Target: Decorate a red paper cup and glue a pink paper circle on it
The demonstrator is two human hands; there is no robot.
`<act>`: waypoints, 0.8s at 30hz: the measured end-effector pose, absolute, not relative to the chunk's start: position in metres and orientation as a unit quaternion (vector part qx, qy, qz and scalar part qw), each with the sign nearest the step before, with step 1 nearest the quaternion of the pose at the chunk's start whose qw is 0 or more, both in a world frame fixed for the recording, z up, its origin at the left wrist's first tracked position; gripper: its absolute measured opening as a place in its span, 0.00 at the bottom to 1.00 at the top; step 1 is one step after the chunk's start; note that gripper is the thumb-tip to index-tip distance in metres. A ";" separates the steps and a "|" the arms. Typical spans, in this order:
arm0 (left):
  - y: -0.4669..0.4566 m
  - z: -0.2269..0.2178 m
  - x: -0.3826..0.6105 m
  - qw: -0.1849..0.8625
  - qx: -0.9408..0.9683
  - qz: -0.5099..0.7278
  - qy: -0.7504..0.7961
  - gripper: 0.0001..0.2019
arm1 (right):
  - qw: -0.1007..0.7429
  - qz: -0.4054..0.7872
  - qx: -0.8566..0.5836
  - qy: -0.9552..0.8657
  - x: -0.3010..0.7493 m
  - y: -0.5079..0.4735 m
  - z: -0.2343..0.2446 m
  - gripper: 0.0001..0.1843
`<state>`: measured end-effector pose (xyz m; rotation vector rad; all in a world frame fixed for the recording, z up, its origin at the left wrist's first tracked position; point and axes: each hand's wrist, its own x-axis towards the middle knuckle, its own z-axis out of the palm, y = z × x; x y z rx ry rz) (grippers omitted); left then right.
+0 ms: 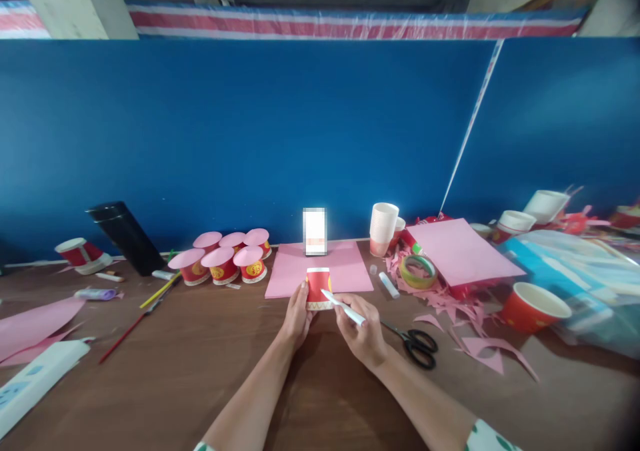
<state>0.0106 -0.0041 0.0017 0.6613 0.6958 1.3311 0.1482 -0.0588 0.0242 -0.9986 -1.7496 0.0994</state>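
A red paper cup (317,283) is in my left hand (299,312), its fingers wrapped round the left side. White shows along the cup's top, and a zigzag pattern runs round its lower band. My right hand (361,328) grips a white marker pen (350,309) with its tip against or very close to the cup's right side. Black-handled scissors (420,346) lie just right of my right hand. Behind the cup, pink paper sheets (290,271) lie flat on the table.
Several red cups with pink disc tops (219,258) stand at left, near a black bottle (127,241). Stacked white cups (384,224), green tape (418,271), pink scraps (463,308) and a red cup (535,308) sit at right. A blue panel (280,138) rises behind the brown table (200,378).
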 end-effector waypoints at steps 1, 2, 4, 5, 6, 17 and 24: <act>-0.004 0.002 0.011 0.683 0.293 0.594 0.309 0.15 | 0.536 0.042 -0.420 -0.731 0.149 -0.058 0.024 0.10; -0.004 0.002 0.011 0.684 0.292 0.594 0.307 0.14 | 0.538 0.041 -0.422 -0.728 0.149 -0.058 0.024 0.10; -0.004 0.002 0.011 0.684 0.291 0.594 0.308 0.14 | 0.539 0.040 -0.428 -0.724 0.150 -0.057 0.023 0.10; -0.004 0.002 0.011 0.683 0.290 0.594 0.310 0.15 | 0.539 0.039 -0.431 -0.723 0.150 -0.057 0.023 0.10; -0.004 0.002 0.011 0.682 0.290 0.594 0.312 0.15 | 0.539 0.037 -0.434 -0.721 0.150 -0.057 0.023 0.10; -0.003 0.002 0.010 0.686 0.268 0.597 0.318 0.20 | 0.579 0.065 -0.435 -0.687 0.153 -0.056 0.025 0.13; -0.005 0.005 0.007 0.693 0.294 0.593 0.287 0.18 | 0.548 0.070 -0.478 -0.682 0.149 -0.046 0.017 0.13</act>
